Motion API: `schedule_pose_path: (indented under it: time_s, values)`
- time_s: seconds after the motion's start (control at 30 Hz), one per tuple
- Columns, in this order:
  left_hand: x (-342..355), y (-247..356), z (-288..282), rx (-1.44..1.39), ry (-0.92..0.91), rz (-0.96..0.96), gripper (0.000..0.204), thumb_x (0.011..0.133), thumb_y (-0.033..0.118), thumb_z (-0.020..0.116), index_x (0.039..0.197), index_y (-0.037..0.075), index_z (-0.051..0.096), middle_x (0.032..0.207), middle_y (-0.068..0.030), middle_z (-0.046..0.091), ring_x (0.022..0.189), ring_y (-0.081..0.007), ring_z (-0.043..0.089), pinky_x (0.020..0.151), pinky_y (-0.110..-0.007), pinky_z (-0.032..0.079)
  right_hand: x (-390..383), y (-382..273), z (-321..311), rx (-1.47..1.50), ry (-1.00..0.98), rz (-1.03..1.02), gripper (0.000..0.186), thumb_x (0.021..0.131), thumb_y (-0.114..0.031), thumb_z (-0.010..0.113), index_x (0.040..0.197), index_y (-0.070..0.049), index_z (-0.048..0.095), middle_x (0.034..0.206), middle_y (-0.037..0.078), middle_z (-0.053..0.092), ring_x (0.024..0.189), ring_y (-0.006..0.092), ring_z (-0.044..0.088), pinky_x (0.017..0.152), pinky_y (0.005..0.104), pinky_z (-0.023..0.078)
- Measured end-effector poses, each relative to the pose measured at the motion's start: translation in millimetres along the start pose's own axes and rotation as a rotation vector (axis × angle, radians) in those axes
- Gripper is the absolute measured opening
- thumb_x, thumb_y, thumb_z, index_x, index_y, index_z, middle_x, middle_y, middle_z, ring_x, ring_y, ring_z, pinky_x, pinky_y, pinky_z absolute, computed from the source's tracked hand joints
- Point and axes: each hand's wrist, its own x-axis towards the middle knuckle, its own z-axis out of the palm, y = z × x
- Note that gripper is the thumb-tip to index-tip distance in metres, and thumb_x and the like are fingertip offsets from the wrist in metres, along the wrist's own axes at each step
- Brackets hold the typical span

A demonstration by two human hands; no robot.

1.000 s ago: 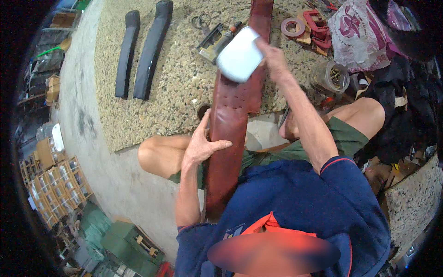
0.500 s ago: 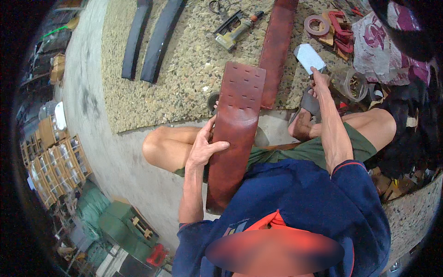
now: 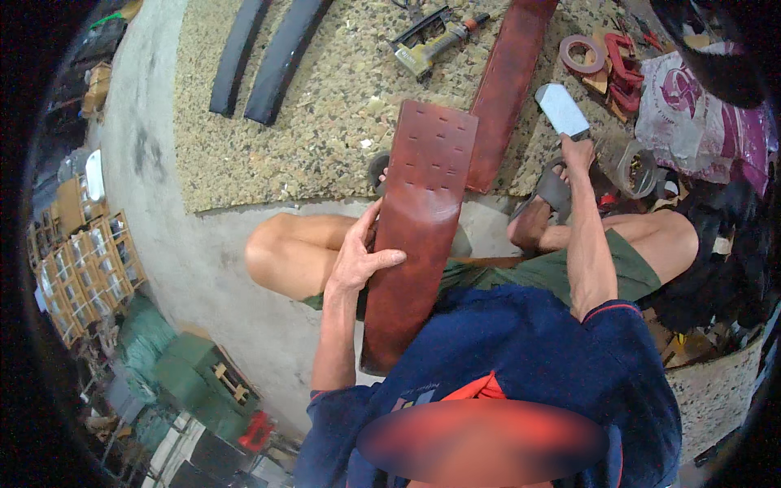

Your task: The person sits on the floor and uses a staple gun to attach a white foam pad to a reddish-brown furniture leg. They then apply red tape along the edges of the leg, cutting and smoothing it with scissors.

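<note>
Plainly, both my hands are occupied; the fingers of my left hand (image 3: 355, 256) hold a long reddish-brown panel (image 3: 419, 228) by its left edge, thumb laid flat on the upper face and the other fingers against the side, their tips partly hidden; the panel slants away from me over my lap, its near end close to my dark blue shirt (image 3: 521, 342), and rows of short slits mark its far end; my right hand (image 3: 578, 154) is out to the right, fingers wrapped closely round the handle end of a flat white paddle (image 3: 561, 110), which is well apart from the panel and points away from me; just below that hand is my sandal (image 3: 555, 191).

Beyond my knees lies a speckled foam mat (image 3: 342, 154); on it rests a second reddish-brown panel (image 3: 512, 98), between the first one and the paddle; a yellow and black tool (image 3: 427, 53) lies to its left, with two long black pieces (image 3: 285, 61) farther left; to the right are a pinkish tape roll (image 3: 582, 70), red clamps (image 3: 625, 73), a printed plastic bag (image 3: 683, 114) and a clear tub (image 3: 625, 175).
</note>
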Motion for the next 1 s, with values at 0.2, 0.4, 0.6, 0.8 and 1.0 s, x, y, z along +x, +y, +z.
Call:
schedule_pose_path:
  time_s: [0.2, 0.4, 0.6, 0.8, 1.0]
  values:
    - [-2, -3, 8, 0.005, 0.079, 0.024, 0.100, 0.080, 0.017, 0.093, 0.160, -0.006, 0.037, 0.146, -0.0181, 0.060, 0.135, -0.0256, 0.058, 0.116, -0.042, 0.046, -42, -56, 10, -0.138, 0.390, -0.525, 0.052, 0.086, -0.020, 0.073, 0.130, 0.005, 0.062, 0.128, 0.033, 0.066, 0.122, 0.0498, 0.062, 0.104, 0.0580, 0.048]
    - [0, 1, 15, 0.125, 0.142, -0.023, 0.083, 0.084, 0.016, 0.089, 0.151, -0.007, 0.047, 0.140, -0.0182, 0.064, 0.132, -0.0245, 0.060, 0.114, -0.041, 0.048, -62, -208, 104, -0.199, -0.004, -1.291, 0.049, 0.082, 0.003, 0.062, 0.130, -0.002, 0.067, 0.127, 0.022, 0.069, 0.121, 0.0409, 0.064, 0.104, 0.0481, 0.053]
    - [-15, 13, 31, 0.358, 0.174, -0.056, 0.068, 0.086, 0.016, 0.086, 0.144, -0.002, 0.055, 0.132, -0.0159, 0.070, 0.123, -0.0248, 0.066, 0.107, -0.041, 0.052, -31, -268, 185, -0.837, 0.040, -1.675, 0.030, 0.089, -0.017, 0.066, 0.116, -0.003, 0.067, 0.117, 0.013, 0.068, 0.119, 0.0309, 0.061, 0.101, 0.0515, 0.048]
    - [-38, 18, 49, 0.555, 0.163, -0.059, 0.100, 0.075, 0.029, 0.097, 0.157, 0.006, 0.045, 0.135, -0.0227, 0.070, 0.125, -0.0310, 0.069, 0.106, -0.045, 0.053, -21, -307, 166, -1.030, -0.066, -1.846, 0.021, 0.089, -0.018, 0.069, 0.102, -0.003, 0.066, 0.102, 0.012, 0.068, 0.104, 0.0292, 0.065, 0.083, 0.0438, 0.057]
    - [-35, 8, 36, 0.434, 0.010, -0.019, 0.103, 0.079, 0.021, 0.093, 0.164, 0.005, 0.037, 0.144, -0.0205, 0.066, 0.135, -0.0277, 0.063, 0.113, -0.042, 0.048, -64, -333, 22, -0.602, 0.008, -2.243, 0.021, 0.084, -0.008, 0.070, 0.105, -0.007, 0.065, 0.093, 0.014, 0.068, 0.093, 0.0358, 0.070, 0.073, 0.0459, 0.058]
